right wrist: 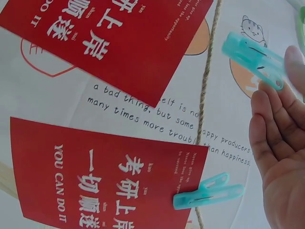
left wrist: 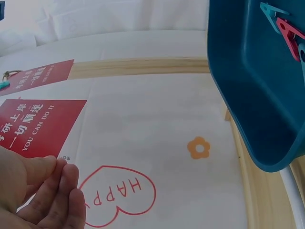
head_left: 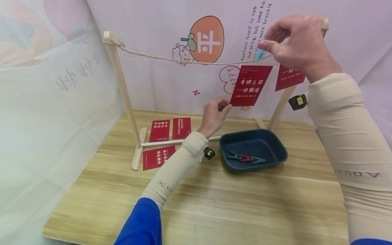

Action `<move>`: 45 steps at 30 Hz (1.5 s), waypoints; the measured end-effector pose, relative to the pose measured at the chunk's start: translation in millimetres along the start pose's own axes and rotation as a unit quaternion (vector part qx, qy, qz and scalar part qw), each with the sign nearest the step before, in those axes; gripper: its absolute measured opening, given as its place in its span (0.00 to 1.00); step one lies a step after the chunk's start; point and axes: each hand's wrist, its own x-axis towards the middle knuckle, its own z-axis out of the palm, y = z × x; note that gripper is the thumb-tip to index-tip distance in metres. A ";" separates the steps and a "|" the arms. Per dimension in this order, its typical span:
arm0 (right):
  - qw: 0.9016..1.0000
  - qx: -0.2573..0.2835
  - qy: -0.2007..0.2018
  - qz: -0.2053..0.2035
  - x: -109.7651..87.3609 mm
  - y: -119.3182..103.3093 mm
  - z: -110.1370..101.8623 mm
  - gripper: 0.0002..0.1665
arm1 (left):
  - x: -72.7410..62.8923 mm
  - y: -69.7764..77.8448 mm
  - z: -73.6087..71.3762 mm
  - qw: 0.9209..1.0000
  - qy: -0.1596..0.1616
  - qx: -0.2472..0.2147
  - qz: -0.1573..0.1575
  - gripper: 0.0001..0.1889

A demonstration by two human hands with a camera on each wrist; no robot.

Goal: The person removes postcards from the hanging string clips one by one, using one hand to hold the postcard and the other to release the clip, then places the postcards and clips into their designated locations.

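Note:
My left hand (head_left: pixel 214 115) pinches the lower left corner of a red card (head_left: pixel 248 86) with white lettering, its top edge up near the twine (head_left: pixel 171 58). Above the twine, my right hand (head_left: pixel 303 44) pinches a turquoise clothespin (right wrist: pixel 255 57) between thumb and fingers. In the right wrist view the held card and this clothespin are apart, on either side of the twine. A second red card (right wrist: pixel 86 176) hangs at the right end of the twine, held by another turquoise clothespin (right wrist: pixel 207 193). My right hand and wrist partly hide that card in the head view.
Wooden posts (head_left: pixel 122 85) carry the twine, with a white rod (head_left: pixel 162 143) low between them. A dark blue basin (head_left: pixel 281 161) at the right holds several clothespins (head_left: pixel 246 158). Several red cards (head_left: pixel 159 130) lie on the wooden table (head_left: pixel 214 207) by the left post. Printed cloth hangs behind.

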 end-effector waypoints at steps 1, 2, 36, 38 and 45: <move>1.000 0.001 -0.004 0.003 -0.4 0.5 -0.1 0.29 | 0.2 -1.1 -0.1 1.000 0.001 0.000 0.001 0.09; 1.000 0.001 -0.007 0.005 -0.9 1.2 0.0 0.30 | 0.2 -1.8 -0.4 1.000 0.003 -0.001 0.003 0.08; 0.994 0.004 -0.070 -0.083 -30.5 26.4 32.1 0.23 | -3.4 -16.3 -14.7 0.998 0.005 -0.003 -0.063 0.10; 0.993 0.005 -0.071 -0.090 -33.2 27.2 35.5 0.22 | -4.2 -17.0 -14.9 0.998 0.005 -0.004 -0.070 0.10; 0.990 0.018 -0.096 -0.098 -40.9 29.9 45.3 0.21 | -7.8 -21.8 -18.1 0.997 0.003 -0.010 -0.079 0.10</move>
